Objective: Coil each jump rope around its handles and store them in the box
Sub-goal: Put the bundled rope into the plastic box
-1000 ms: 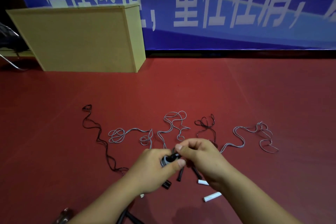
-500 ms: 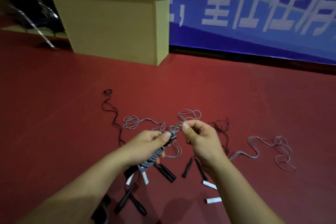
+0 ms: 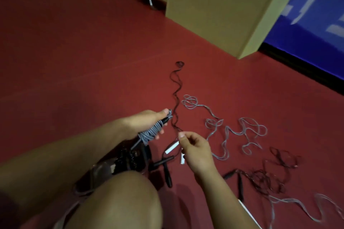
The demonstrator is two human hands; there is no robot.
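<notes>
1 grey rope (image 3: 151, 132), coiled on its handles, sits clamped in the left hand (image 3: 147, 122); the right hand (image 3: 193, 147), just beside, pinches narrowly on nothing visible. The box (image 3: 219, 7) stands well beyond. Should the loose end slip, the coil may unwind.

Head-camera view looking down at a person's own limbs. Two bare forearms, the left forearm (image 3: 74, 147) and the right forearm (image 3: 223, 191), are reaching in from the bottom edge, uncovered right down to the wrists. The left hand (image 3: 147, 122) and right hand (image 3: 195, 152) are showing short, pale thumbnails. A bare, rounded knee (image 3: 119, 201) is filling the lower centre. Beyond it, the person is wearing what looks like a dark brown shoe (image 3: 98, 173), its details blurred.
</notes>
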